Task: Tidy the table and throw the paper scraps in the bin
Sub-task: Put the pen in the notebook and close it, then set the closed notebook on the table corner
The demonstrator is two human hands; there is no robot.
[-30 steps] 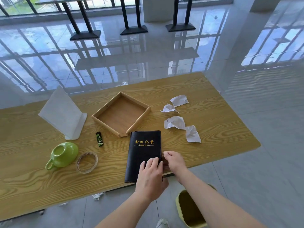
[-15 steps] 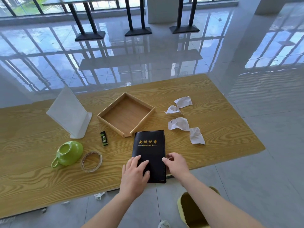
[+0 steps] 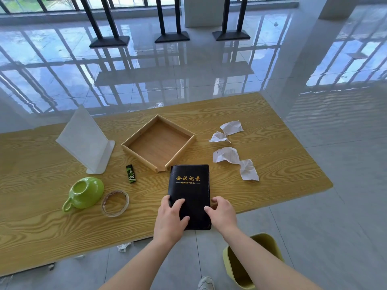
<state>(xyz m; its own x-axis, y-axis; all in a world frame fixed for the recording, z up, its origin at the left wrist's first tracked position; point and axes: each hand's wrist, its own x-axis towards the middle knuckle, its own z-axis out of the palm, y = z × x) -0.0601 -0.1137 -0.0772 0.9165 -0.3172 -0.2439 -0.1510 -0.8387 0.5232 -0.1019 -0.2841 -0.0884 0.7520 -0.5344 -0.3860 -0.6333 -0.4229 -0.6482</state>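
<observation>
Head view (single) looks down at table (image 3: 272, 155)

The left hand (image 3: 170, 218) shifted to the black notebook's (image 3: 189, 191) left edge, the right hand (image 3: 223, 214) gripped its right edge, and the notebook straightened.

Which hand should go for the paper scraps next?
Right, likely. The right hand holds the right edge of the notebook, nearer the paper scraps; the bin is also on that side.

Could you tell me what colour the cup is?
The cup is light green, clearest in the head view.
</observation>
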